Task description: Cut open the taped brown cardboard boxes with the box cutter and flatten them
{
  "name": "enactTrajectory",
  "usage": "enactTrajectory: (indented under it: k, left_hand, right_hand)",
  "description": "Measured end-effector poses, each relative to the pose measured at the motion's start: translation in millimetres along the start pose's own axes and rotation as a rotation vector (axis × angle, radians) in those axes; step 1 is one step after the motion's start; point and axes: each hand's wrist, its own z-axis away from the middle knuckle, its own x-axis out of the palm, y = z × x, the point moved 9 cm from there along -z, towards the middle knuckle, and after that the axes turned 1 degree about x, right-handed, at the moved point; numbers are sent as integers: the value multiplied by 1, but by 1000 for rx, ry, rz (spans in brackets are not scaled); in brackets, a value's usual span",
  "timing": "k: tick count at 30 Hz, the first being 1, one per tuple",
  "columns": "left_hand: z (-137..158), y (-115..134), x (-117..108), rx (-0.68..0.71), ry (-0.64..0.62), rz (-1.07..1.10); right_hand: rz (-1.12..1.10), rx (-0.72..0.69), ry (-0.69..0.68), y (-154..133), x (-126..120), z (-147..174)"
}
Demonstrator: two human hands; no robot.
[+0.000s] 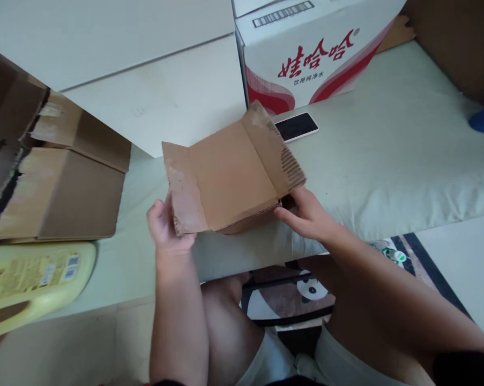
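Note:
A brown cardboard box [231, 171] with torn, flattened flaps is held tilted between both hands, in the middle of the view. My left hand [167, 228] grips its left side, the thumb outside and the fingers partly hidden beneath. On the right, my right hand [304, 214] closes around the box's lower right corner, its thumb at the edge and the other fingers partly behind the flap. Just beyond the right flap a phone [298, 127] lies with a dark screen.
A white carton [306, 64] with red lettering and a white block [161, 96] stand behind. At left are more cardboard boxes [81, 198] and a yellow bottle [41, 273] lying down. The pale cloth [394, 145] covers the surface; a bottle with a green-and-white cap [398, 256] is below right.

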Motion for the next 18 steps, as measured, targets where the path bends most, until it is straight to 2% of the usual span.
enactTrajectory:
  k: [2, 4, 7, 11, 14, 18]
  left_hand:
    - [1, 0, 7, 49, -9, -49]
    - [0, -3, 5, 79, 60, -109]
    - [-1, -15, -5, 45, 159, -168]
    - [-2, -24, -9, 15, 169, -165]
    - [-4, -28, -13, 10, 218, -187]
    - [-9, -18, -15, 122, 239, -227]
  right_hand:
    - [56, 51, 1, 2, -1, -3]
    - [90, 140, -7, 8, 0, -4]
    - [100, 277, -12, 19, 1, -2]
    - [73, 432, 86, 29, -7, 1]
    - [-1, 443, 163, 26, -13, 0]
    - [-106, 434, 223, 24, -17, 0]
